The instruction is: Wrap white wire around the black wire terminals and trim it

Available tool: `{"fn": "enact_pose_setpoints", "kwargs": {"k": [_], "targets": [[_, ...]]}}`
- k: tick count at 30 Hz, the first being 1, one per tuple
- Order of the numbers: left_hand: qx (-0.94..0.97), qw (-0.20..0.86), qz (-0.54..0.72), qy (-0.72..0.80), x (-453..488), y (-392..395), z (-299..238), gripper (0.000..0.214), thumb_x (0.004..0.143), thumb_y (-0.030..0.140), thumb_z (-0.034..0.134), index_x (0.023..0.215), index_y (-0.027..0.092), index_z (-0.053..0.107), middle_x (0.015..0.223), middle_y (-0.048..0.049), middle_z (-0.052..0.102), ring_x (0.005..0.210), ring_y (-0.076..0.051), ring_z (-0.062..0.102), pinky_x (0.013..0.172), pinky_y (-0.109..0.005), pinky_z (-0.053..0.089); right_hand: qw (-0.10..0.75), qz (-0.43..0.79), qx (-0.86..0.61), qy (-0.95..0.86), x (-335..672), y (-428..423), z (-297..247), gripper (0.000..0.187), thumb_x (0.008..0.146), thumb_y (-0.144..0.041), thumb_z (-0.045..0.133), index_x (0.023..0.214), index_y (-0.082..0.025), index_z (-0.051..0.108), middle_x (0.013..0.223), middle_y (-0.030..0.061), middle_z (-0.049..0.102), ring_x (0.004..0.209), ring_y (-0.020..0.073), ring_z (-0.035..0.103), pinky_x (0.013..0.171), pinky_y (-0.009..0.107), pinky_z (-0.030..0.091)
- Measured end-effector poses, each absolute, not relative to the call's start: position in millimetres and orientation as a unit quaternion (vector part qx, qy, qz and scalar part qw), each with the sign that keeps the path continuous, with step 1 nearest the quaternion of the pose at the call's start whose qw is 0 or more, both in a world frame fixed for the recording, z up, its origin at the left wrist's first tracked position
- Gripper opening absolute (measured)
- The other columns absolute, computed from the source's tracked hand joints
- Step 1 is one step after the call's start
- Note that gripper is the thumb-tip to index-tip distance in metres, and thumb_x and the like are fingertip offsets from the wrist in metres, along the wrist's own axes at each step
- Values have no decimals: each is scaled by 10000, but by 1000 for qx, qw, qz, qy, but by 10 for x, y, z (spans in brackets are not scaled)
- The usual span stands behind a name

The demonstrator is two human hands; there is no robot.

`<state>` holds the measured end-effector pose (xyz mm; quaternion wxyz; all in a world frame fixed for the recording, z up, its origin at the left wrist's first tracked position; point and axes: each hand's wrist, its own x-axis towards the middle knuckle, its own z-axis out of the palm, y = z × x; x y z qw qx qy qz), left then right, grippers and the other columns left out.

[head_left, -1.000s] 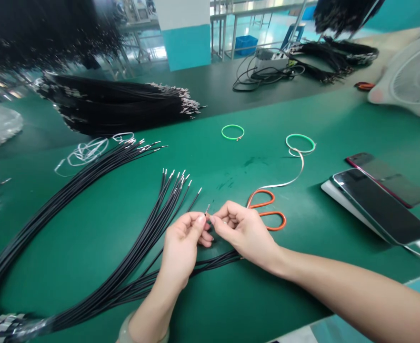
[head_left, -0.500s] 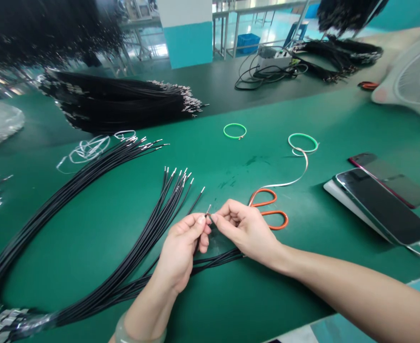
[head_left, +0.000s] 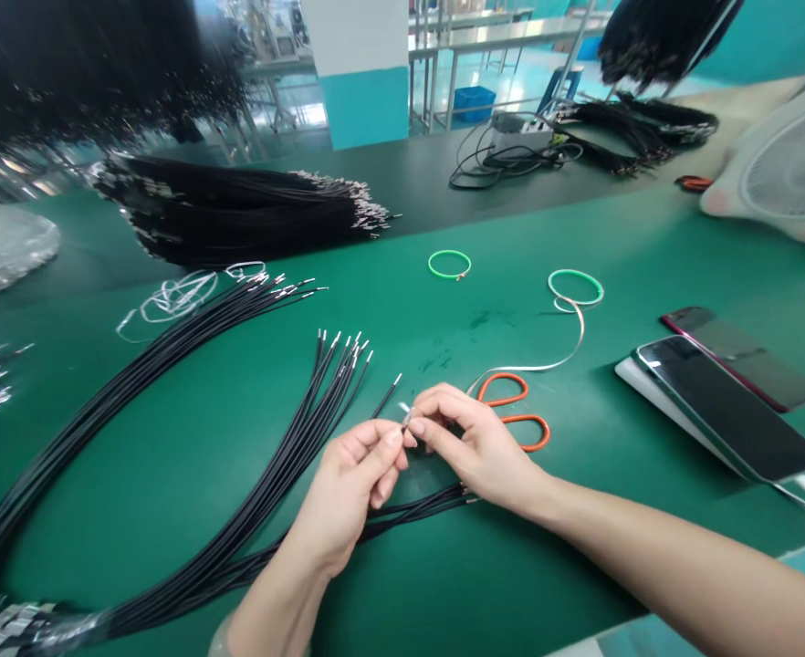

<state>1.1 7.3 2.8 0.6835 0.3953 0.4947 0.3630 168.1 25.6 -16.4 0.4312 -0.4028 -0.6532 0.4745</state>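
Metal terminal [head_left: 407, 418], tip up-right, touching right hand [head_left: 475, 447]

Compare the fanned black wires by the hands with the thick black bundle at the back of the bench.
The fanned black wires are fewer and spread apart; the thick black bundle packs far more wires tightly. The fanned wires lie on the green mat; the bundle on the dark strip behind. Both have bright metal tips.
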Motion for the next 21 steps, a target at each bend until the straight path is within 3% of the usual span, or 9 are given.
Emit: {"fn": "enact_pose_setpoints", "kwargs": {"k": [2,4,6,9,12,15,21], "targets": [[466,620,348,526,13,61,19,255,867,381,600,808,133,620,653,-3,524,495,-40,425,455,-159,324,432,426,-422,-674,1724,297,-152,149,905,-241,553,986,-207,674,1168,79,577,1143,187,507,973,349,406],[536,551,347,538,16,39,10,234,866,375,599,829,150,652,720,-18,555,563,-63,497,518,-180,396,432,373,-453,-685,1792,338,-110,324,880,-215,575,1201,-246,609,1349,76,462,1273,204,394,1058,395,326],[606,472,356,532,19,13,1,189,881,342,580,890,183,681,841,-34,586,646,-81,542,596,-203,439,440,334,-485,-678,1874,367,-33,414,857,-215,596,1269,-237,555,1342,84,461,1228,204,424,1037,388,339],[689,358,366,514,30,-15,-14,163,901,281,556,953,217,697,886,-40,610,751,-112,581,685,-231,455,415,378,-508,-653,1985,375,110,186,882,-317,570,950,-166,654,924,66,615,814,156,551,728,289,445],[721,304,369,501,51,-28,-26,145,893,249,570,952,218,699,856,-36,621,766,-122,598,689,-236,450,313,470,-500,-656,2035,358,189,390,909,-426,514,669,-141,627,640,34,566,603,124,491,556,256,361],[733,291,363,497,67,-42,-31,132,889,239,577,957,208,685,842,-29,620,722,-112,596,655,-232,442,259,543,-471,-645,2024,351,162,423,902,-460,517,658,-135,634,655,30,581,594,113,480,558,247,348],[768,273,359,455,70,-49,-19,120,894,157,553,957,191,649,846,-27,617,743,-99,583,656,-213,441,283,635,-436,-571,1962,363,47,368,789,-450,668,639,-123,593,663,22,575,632,109,477,603,234,353]]}}
